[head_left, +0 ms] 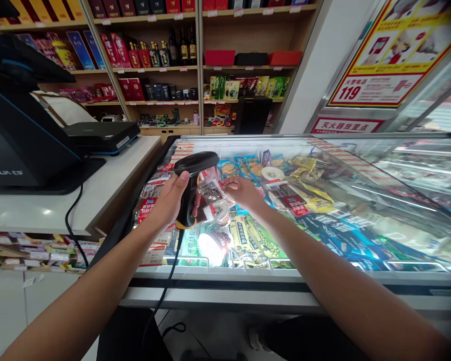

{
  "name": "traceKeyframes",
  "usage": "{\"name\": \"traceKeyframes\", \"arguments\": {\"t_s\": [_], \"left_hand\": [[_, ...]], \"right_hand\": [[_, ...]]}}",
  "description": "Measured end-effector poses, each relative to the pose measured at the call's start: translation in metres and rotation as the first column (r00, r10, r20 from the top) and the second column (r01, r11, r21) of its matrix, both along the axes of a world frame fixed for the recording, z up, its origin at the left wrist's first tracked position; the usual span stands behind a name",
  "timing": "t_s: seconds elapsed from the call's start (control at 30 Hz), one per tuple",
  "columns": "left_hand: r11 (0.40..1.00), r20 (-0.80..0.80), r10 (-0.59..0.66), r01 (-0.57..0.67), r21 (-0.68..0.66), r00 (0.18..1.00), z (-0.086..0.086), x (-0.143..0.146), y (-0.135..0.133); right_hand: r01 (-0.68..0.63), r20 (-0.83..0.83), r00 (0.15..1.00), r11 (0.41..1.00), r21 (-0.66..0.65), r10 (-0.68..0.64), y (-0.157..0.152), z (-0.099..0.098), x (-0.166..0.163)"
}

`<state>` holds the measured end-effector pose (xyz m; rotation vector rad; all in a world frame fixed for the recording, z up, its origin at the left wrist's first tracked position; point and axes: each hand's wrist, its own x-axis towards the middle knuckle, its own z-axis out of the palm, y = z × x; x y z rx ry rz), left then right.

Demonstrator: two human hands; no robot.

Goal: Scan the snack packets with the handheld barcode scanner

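Observation:
My left hand grips the handle of a black barcode scanner with a yellow base and a black cable hanging down. The scanner head points right, at a small clear packet with dark contents and a white label. My right hand holds that packet by its right edge, just beside the scanner. Both hands hover above the glass lid of a chest freezer.
The freezer holds several bright snack and ice-cream packets. A white counter at left carries a black till screen and a flat black scale. Wooden shelves with boxes and bottles stand behind. A red and yellow poster hangs at the right.

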<state>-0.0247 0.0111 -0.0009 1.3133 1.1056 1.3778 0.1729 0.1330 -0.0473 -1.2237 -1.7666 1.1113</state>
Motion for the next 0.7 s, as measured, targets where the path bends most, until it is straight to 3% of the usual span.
{"name": "traceKeyframes", "arguments": {"t_s": [0.13, 0.27, 0.43, 0.7], "left_hand": [[1.000, -0.046, -0.004, 0.003, -0.029, 0.999, 0.004, -0.001, 0.000], [0.991, -0.101, -0.117, 0.109, -0.081, 0.988, 0.002, 0.000, -0.002], [0.967, -0.128, -0.239, 0.224, -0.125, 0.962, -0.007, 0.005, -0.006], [0.964, -0.144, -0.253, 0.237, -0.119, 0.957, -0.010, 0.006, -0.007]], "right_hand": [[0.139, -0.094, 0.987, 0.983, 0.117, -0.129, 0.016, 0.010, 0.025], [0.251, -0.297, 0.941, 0.926, 0.282, -0.165, 0.028, 0.020, 0.042], [0.275, -0.340, 0.927, 0.906, 0.321, -0.161, 0.028, 0.027, 0.044], [0.292, -0.296, 0.934, 0.903, 0.316, -0.199, 0.018, 0.034, 0.040]]}}
